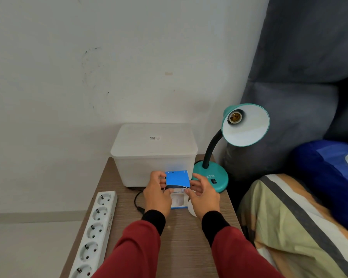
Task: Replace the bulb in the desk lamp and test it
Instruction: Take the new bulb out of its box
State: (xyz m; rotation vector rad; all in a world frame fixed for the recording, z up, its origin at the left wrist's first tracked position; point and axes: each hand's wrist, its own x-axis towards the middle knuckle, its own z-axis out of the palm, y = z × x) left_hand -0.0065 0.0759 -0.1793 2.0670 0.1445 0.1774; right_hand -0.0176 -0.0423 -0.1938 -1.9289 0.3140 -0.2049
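A teal desk lamp (210,177) stands at the table's back right; its shade (247,127) tilts toward me and the socket (234,117) inside is empty. In the middle of the table sits a small blue-and-white box (177,180) with its blue top flap lifted. My left hand (157,194) grips the box's left side, fingers at the flap. My right hand (204,197) holds the right side. A white rounded object (190,210), partly hidden, peeks out under my right hand; I cannot tell what it is.
A white lidded plastic bin (154,153) stands behind the box. A white power strip (94,233) lies along the wooden table's (181,247) left edge, with a black cable (138,201) beside it. A bed with pillows (301,227) borders the right.
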